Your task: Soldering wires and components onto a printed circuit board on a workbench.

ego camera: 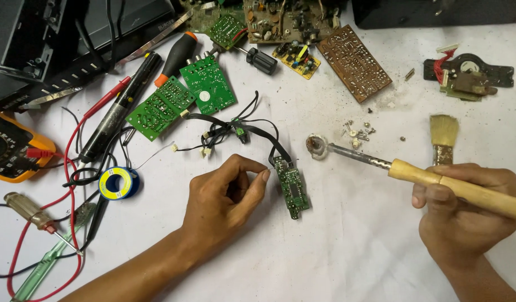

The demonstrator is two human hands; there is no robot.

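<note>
My left hand [227,193] rests on the white work surface, its thumb and forefinger pinched on a thin strand of solder wire next to a small green circuit board [291,188]. Black wires [244,126] run from the top of that board. My right hand [465,207] grips the wooden handle of a soldering iron [431,176]. The iron's metal tip sits in a small round tin [317,146] up and to the right of the small board.
Two larger green boards [182,95] lie at the upper left, near a blue solder spool [118,183], screwdrivers and a multimeter [12,146] with red leads. A brown board [354,62], loose screws [357,133], a brush [444,137] and a black part [470,72] lie to the right.
</note>
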